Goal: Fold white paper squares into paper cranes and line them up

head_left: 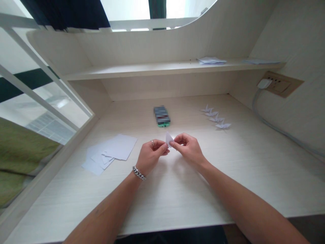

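Note:
A small piece of folded white paper (169,138) is held between both hands over the middle of the desk, one pointed corner facing up. My left hand (152,152), with a ring and a chain bracelet, pinches its left side between thumb and fingers. On the other side, my right hand (189,147) grips the paper with its thumb and bent forefinger. The fingers cover the paper's lower part. Several folded paper cranes (215,118) stand in a slanting row at the right rear. To the left lie loose white paper sheets (120,146), partly overlapping.
A phone-like object (161,117), blurred, with a green edge, lies behind the hands. Papers (211,61) rest on the shelf (152,70). A white plug (264,83) sits in the wall socket, its cable (284,135) running along the right side. Metal bars (38,98) border the left.

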The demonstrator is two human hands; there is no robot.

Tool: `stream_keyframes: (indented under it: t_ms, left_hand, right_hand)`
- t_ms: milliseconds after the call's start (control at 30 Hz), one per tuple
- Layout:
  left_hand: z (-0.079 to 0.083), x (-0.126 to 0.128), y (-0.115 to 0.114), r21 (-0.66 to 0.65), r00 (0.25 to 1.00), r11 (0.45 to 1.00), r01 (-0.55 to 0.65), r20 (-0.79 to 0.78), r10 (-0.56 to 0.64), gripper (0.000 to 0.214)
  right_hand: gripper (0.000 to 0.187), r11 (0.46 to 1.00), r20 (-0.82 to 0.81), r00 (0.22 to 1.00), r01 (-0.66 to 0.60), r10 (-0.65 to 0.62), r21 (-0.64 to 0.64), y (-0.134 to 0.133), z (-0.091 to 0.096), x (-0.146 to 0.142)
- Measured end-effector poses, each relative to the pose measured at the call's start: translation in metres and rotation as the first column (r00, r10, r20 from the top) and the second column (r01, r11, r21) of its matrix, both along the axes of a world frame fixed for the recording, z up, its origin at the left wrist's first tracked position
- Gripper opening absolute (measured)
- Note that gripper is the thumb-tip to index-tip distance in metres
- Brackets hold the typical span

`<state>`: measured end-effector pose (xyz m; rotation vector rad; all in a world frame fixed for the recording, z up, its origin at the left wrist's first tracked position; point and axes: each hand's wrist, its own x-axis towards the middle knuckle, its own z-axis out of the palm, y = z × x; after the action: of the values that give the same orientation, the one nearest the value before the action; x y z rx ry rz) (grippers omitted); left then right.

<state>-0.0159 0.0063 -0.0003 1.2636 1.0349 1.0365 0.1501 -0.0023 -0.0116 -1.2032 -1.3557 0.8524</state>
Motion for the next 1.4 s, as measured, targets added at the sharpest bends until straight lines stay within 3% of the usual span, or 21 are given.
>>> stream_keyframes:
  t_ms: [133,233,400,733,1400]
  left_hand:
    - [0.0003,-0.0016,0.0000,0.082,0.998,0.996,0.038,-0.052,-0.034,0.026]
    - [0.0000,-0.0020,0.0004,0.121,0.999,0.992,0.044,-0.006,-0.044,0.024]
    - [-0.0014,-0.0027,0.0018,0.074,0.991,0.994,0.086,0.094,-0.093,0.024]
    - [0.0035,-0.0065,-0.0005,-0.011,0.957,0.987,0.158,0.249,-0.150,0.025]
    - [0.0047,-0.0053,-0.0005,-0.053,0.960,0.989,0.135,0.252,-0.118,0.028]
  right_hand:
    - [0.019,0.999,-0.072,0.996,-0.045,0.044,-0.007,-0.0002,-0.0023,-0.0014]
    - [0.017,0.996,-0.123,0.988,-0.090,0.092,0.019,-0.0012,-0.0027,-0.0025]
    - [0.008,0.985,-0.097,0.981,-0.162,0.167,0.054,-0.0050,0.0008,-0.0042]
    - [0.027,0.964,-0.115,0.957,-0.263,0.267,0.047,-0.0078,0.0037,-0.0027]
    - [0.028,0.960,-0.157,0.948,-0.279,0.276,0.006,-0.0077,0.0031,-0.0032]
